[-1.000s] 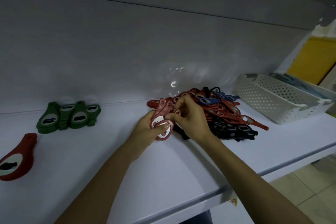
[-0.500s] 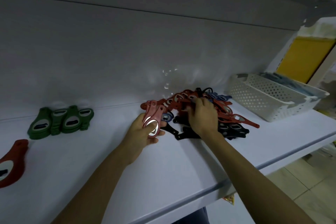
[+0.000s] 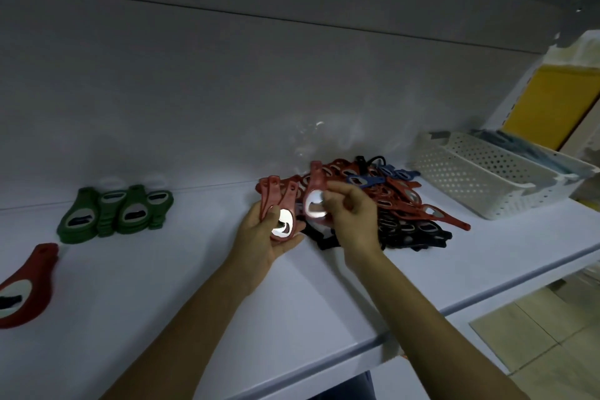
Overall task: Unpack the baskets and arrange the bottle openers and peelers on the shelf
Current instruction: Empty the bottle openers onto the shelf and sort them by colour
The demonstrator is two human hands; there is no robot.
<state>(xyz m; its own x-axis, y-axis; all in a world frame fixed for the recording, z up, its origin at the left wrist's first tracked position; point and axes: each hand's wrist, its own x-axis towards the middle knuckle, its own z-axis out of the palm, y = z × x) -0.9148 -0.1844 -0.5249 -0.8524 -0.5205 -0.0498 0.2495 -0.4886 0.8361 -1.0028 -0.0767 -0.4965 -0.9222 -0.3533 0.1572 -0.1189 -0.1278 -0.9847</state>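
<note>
My left hand (image 3: 259, 237) grips a small stack of red bottle openers (image 3: 279, 204), handles pointing away from me. My right hand (image 3: 352, 216) pinches one more red bottle opener (image 3: 314, 198) just to the right of that stack, lifted off the shelf. Behind my right hand lies a mixed pile of red, black and blue openers (image 3: 402, 204) on the white shelf (image 3: 194, 286). Green openers (image 3: 117, 213) stand grouped at the left. A single red opener (image 3: 26, 282) lies at the far left edge.
A white perforated basket (image 3: 480, 178) sits at the right end of the shelf, with a second basket (image 3: 558, 162) holding blue items behind it. The shelf's back wall is close behind the pile. Tiled floor shows below at the right.
My right hand reached into the pile, then came back toward my left hand holding one red opener. The stack in my left hand stays held.
</note>
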